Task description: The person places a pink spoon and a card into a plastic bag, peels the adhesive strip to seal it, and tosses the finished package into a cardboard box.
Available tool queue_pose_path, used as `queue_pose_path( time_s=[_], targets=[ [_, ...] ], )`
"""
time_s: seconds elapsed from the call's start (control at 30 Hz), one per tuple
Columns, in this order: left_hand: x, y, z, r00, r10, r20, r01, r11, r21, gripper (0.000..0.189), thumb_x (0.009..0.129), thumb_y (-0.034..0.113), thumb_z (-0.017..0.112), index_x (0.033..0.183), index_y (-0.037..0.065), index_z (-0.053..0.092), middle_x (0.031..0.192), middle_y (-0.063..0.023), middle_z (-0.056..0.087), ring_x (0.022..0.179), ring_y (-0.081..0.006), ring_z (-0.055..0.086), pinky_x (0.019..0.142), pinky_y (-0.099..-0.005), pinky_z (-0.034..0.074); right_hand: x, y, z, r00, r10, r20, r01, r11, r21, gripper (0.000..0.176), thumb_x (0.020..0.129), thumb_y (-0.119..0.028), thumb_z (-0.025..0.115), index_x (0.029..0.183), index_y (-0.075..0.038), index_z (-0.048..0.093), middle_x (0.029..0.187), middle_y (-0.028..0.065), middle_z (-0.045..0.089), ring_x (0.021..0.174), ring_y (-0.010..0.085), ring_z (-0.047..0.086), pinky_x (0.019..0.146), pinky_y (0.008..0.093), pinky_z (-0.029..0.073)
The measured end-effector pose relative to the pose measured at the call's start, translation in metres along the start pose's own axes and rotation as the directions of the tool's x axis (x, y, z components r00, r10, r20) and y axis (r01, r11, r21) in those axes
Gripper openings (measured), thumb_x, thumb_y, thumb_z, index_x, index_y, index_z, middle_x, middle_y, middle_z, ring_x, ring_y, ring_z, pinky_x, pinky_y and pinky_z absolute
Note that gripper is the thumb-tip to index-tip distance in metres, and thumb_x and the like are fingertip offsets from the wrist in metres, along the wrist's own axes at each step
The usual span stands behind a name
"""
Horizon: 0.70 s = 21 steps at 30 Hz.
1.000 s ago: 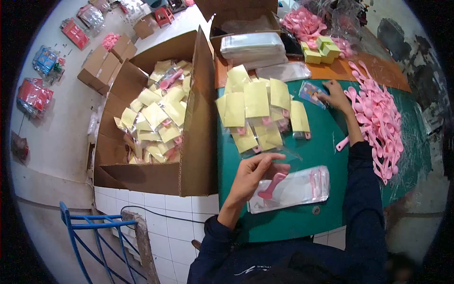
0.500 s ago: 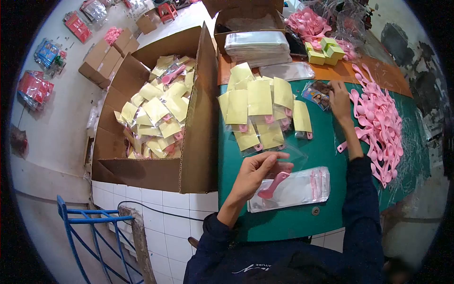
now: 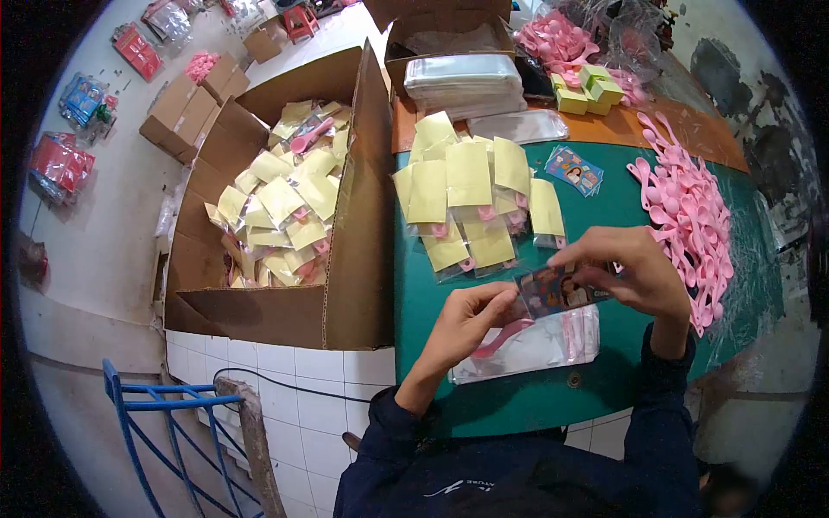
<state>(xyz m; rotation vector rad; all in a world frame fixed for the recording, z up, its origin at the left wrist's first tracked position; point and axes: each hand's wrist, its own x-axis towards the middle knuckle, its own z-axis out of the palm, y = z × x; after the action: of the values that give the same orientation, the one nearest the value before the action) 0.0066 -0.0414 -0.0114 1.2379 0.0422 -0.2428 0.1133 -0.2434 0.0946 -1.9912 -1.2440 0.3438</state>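
Note:
My right hand [image 3: 635, 268] pinches a printed picture card [image 3: 561, 289] over the near part of the green table. At the card's left edge my left hand [image 3: 466, 324] is closed on a clear plastic bag, partly hidden by the fingers. A pink spoon [image 3: 503, 335] shows just below the card, by my left fingers. Under both lies a stack of clear bags [image 3: 553, 345]. Farther back is a small pile of cards [image 3: 574, 171]. Packed bags with yellow cards [image 3: 471, 177] lie beyond my left hand.
Loose pink spoons [image 3: 686, 216] are heaped at the right. A big cardboard box [image 3: 358, 216] holding packed bags stands left of the table [image 3: 604, 388]. Behind are a thick stack of bags [image 3: 466, 82] and small yellow-green boxes [image 3: 591, 91]. A blue metal rack [image 3: 173, 397] stands lower left.
My right hand has come back from the card pile with a card and now meets my left hand. The card covers part of the spoon and bag area.

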Motion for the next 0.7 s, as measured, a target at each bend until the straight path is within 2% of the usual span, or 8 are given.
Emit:
queue_pose_path(
  time_s=[0.03,0.13,0.23,0.33,0.37,0.47,0.6,0.7],
  targets=[
    [0.000,0.001,0.002,1.000,0.000,0.005,0.000,1.000,0.026,0.031,0.094,0.018,0.050,0.111,-0.006,0.056,0.090,-0.0108,0.064,0.083,-0.0148,0.063,0.075,-0.0268,0.052,0.000,-0.004,-0.001,0.998,0.031,0.063,-0.034,0.998,0.048,0.030,0.073,0.004,0.060,0.101,-0.006,0.062,0.089,0.0111,0.063,0.078,0.0223,0.064,0.067,0.0282,0.049],
    [-0.001,0.006,0.008,1.000,-0.002,0.025,0.002,0.999,0.035,0.031,0.094,0.018,0.048,0.111,-0.007,0.056,0.092,-0.0127,0.064,0.086,-0.0163,0.063,0.076,-0.0270,0.053,-0.001,-0.008,-0.001,0.999,-0.002,0.049,0.008,0.993,-0.117,0.030,0.073,0.006,0.060,0.101,-0.005,0.062,0.087,0.0114,0.063,0.079,0.0213,0.064,0.069,0.0278,0.050],
    [-0.001,0.012,0.011,0.999,-0.011,0.044,0.013,0.999,-0.047,0.030,0.094,0.017,0.047,0.110,-0.007,0.056,0.095,-0.0141,0.064,0.090,-0.0179,0.063,0.078,-0.0276,0.053,-0.005,-0.007,0.001,0.953,0.065,-0.297,-0.046,0.996,0.072,0.031,0.072,0.008,0.060,0.101,-0.004,0.062,0.085,0.0111,0.062,0.080,0.0203,0.063,0.069,0.0283,0.049],
    [-0.001,0.016,0.010,0.999,-0.017,0.046,0.018,1.000,-0.009,0.030,0.094,0.017,0.047,0.110,-0.007,0.056,0.097,-0.0149,0.064,0.092,-0.0188,0.062,0.079,-0.0282,0.053,-0.009,-0.012,-0.004,0.971,0.110,-0.214,-0.093,0.992,0.086,0.033,0.071,0.009,0.060,0.101,-0.003,0.062,0.088,0.0110,0.063,0.082,0.0189,0.063,0.068,0.0286,0.049],
    [-0.001,0.014,0.010,0.999,-0.010,0.032,0.010,1.000,0.017,0.030,0.094,0.017,0.047,0.109,-0.007,0.057,0.097,-0.0146,0.064,0.091,-0.0187,0.063,0.079,-0.0282,0.053,-0.007,-0.015,-0.008,0.986,0.126,-0.109,-0.126,0.992,0.002,0.032,0.071,0.007,0.061,0.101,-0.004,0.061,0.090,0.0110,0.063,0.082,0.0217,0.063,0.067,0.0301,0.048],
    [-0.001,0.010,0.009,1.000,0.007,0.013,-0.008,0.998,0.056,0.029,0.094,0.017,0.047,0.107,-0.007,0.058,0.094,-0.0127,0.064,0.087,-0.0167,0.063,0.077,-0.0274,0.053,-0.004,-0.004,-0.001,0.999,-0.018,-0.034,0.015,0.997,-0.079,0.031,0.071,0.003,0.063,0.101,-0.004,0.061,0.090,0.0109,0.063,0.081,0.0243,0.063,0.068,0.0313,0.048],
    [0.000,0.002,0.009,1.000,0.008,0.009,-0.008,0.996,0.090,0.027,0.093,0.017,0.049,0.101,-0.007,0.060,0.088,-0.0084,0.066,0.081,-0.0114,0.061,0.074,-0.0255,0.052,-0.004,-0.004,-0.001,0.999,0.020,0.032,-0.018,0.999,-0.045,0.030,0.072,0.001,0.062,0.101,-0.006,0.060,0.087,0.0107,0.062,0.079,0.0261,0.062,0.068,0.0327,0.048],
    [0.002,-0.001,0.007,1.000,0.008,0.026,-0.013,0.977,0.214,0.026,0.093,0.016,0.050,0.097,-0.007,0.062,0.084,-0.0071,0.066,0.080,-0.0083,0.060,0.071,-0.0236,0.051,-0.004,-0.007,-0.002,0.997,0.017,0.080,-0.014,0.999,-0.038,0.028,0.072,0.001,0.062,0.099,-0.007,0.060,0.084,0.0109,0.061,0.077,0.0273,0.061,0.066,0.0335,0.047]
  ],
)
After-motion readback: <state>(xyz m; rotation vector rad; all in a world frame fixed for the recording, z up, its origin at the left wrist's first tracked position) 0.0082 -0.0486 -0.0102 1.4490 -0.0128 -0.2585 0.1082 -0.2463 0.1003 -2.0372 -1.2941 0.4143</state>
